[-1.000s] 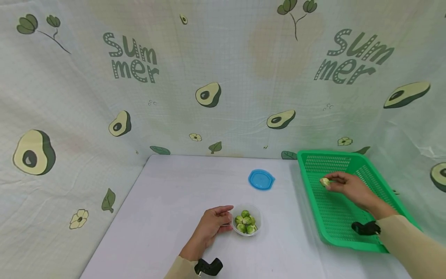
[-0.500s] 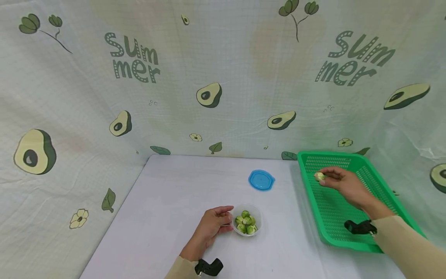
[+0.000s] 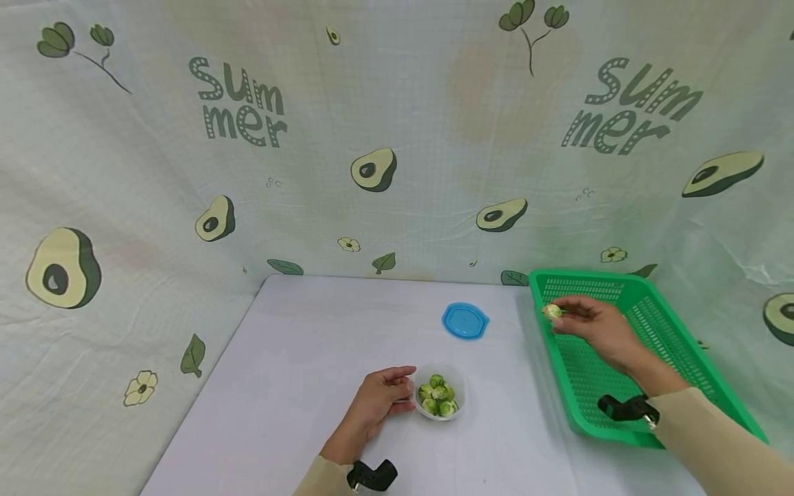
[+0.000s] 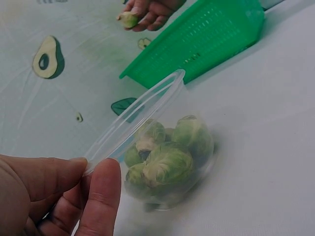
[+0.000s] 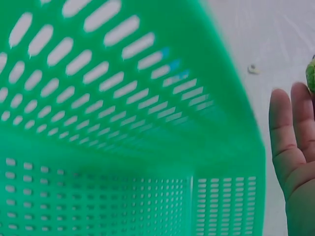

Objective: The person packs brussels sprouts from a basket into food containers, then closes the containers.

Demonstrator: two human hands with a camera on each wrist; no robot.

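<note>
A clear plastic bowl (image 3: 457,381) with several Brussels sprouts (image 3: 438,393) in it stands on the table. My left hand (image 3: 377,401) pinches the bowl's rim between thumb and finger, plain in the left wrist view, where the bowl (image 4: 179,88) shows from the side. My right hand (image 3: 598,332) is raised over the left rim of the green basket (image 3: 620,406). It pinches a single Brussels sprout (image 3: 552,312) at the fingertips. In the right wrist view only part of that sprout (image 5: 311,76) shows at the frame's edge, beside the fingers.
A blue lid (image 3: 465,321) lies on the white table (image 3: 322,331) behind the bowl, left of the basket. A cloth printed with avocados (image 3: 373,170) hangs along the back and sides. The basket's perforated wall (image 5: 113,73) fills most of the right wrist view.
My right hand has moved left with the Brussels sprout, from over the basket's inside to its left rim. The left hand and the bowl have stayed put.
</note>
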